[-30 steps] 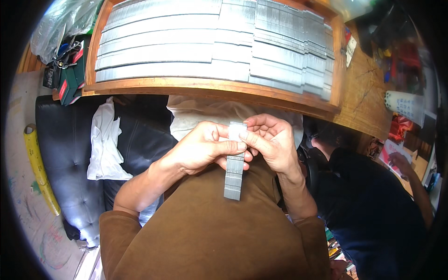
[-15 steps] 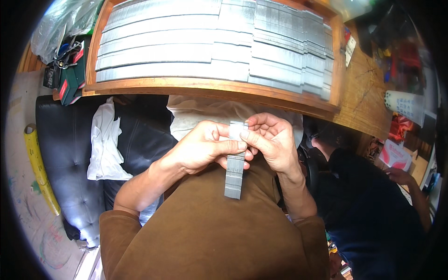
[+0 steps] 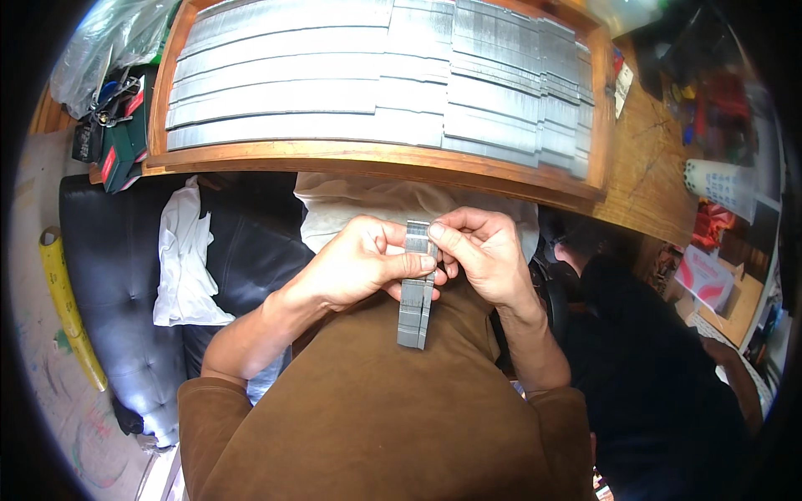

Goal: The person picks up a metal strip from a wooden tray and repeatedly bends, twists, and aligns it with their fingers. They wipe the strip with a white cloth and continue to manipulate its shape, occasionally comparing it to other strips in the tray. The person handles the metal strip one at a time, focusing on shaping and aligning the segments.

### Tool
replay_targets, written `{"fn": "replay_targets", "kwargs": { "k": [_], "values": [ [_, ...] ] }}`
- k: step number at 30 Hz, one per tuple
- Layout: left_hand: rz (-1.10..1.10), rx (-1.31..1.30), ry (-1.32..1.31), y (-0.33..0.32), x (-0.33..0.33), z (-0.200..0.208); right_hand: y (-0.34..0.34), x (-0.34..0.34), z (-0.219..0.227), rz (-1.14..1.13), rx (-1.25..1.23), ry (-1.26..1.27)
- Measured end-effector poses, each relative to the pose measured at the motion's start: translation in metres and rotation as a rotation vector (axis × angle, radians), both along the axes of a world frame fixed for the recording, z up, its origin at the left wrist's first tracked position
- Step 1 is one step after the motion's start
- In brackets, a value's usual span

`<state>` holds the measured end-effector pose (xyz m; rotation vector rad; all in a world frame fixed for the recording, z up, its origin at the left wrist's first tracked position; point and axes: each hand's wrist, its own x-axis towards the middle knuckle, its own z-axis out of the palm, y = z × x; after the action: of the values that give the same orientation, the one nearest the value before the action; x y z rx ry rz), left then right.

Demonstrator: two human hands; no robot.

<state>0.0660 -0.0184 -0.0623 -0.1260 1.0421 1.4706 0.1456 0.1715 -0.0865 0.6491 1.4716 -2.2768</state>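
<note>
A narrow stack of thin grey strips (image 3: 410, 316) is held upright in front of my brown shirt. My left hand (image 3: 355, 263) is closed on its middle, with the thumb across the front. At the stack's upper right edge, the thumb and fingers of my right hand (image 3: 489, 255) pinch it. A dark lengthwise line divides the lower part, with a slimmer portion along the right. What the strips are made of, I cannot tell. Beyond my hands, a wooden tray (image 3: 376, 153) holds rows of similar grey strips (image 3: 276, 96).
The tray stands on a wooden table (image 3: 652, 179) with a patterned cup (image 3: 718, 184) at its right. A person in dark clothing (image 3: 660, 376) sits at my right. On the left are a black padded seat (image 3: 117, 275), a white cloth (image 3: 185, 259) and a yellow roll (image 3: 71, 309).
The stack has turned slightly, its lower end shifting left and up. A lengthwise dividing line now shows along it. My right fingertips have shifted a little left. The person at right has moved their arm lower.
</note>
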Motion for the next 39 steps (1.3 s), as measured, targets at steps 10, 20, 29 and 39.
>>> {"fn": "replay_targets", "kwargs": {
  "k": [10, 20, 29, 39],
  "values": [
    [-0.004, 0.005, 0.018, 0.0, 0.002, 0.001, -0.004, 0.002, -0.002, -0.053, -0.001, 0.036],
    [0.12, -0.056, -0.009, -0.004, 0.003, -0.005, 0.072, 0.018, 0.044, -0.323, 0.273, 0.06],
    [0.047, 0.058, -0.022, 0.012, 0.005, -0.009, 0.247, -0.028, 0.074, -0.676, 0.759, 0.044],
    [-0.088, -0.038, -0.009, 0.021, -0.003, 0.002, 0.086, 0.026, 0.065, -0.35, 0.142, 0.108]
  ]
}}
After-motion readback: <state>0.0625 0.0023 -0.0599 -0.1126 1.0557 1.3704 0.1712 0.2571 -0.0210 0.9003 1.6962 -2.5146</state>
